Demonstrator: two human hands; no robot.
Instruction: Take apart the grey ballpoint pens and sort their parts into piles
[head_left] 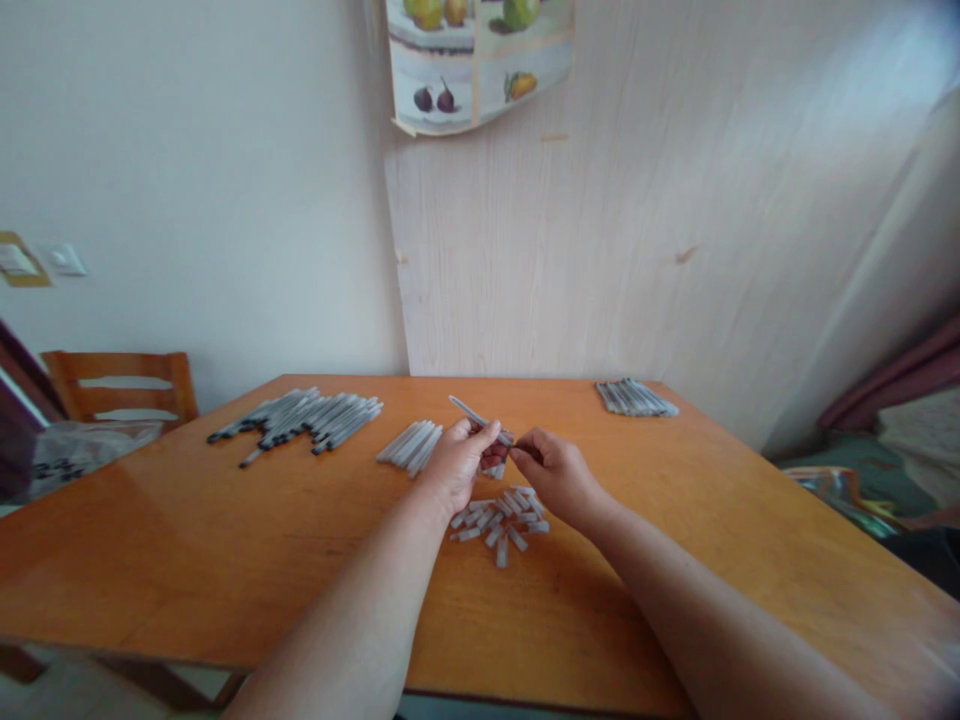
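Observation:
My left hand (461,462) is closed round a pen (471,410), whose pale clear barrel slants up and to the left. At the pen's lower right end, the thumb and fingers of my right hand (553,468) pinch a small dark part. Just below the hands lies a loose heap of clear pen caps (499,518). Left of my left hand is a small row of pale, clear pen barrels (410,446). My fingers hide some of what lies between the hands.
On the wooden table (322,560), a large pile of dark-ended pens (300,418) lies at the left. A flat bundle of pens (636,398) sits at the far right corner. Beyond the left edge are a wooden chair (120,385) and a clear plastic bag (82,450).

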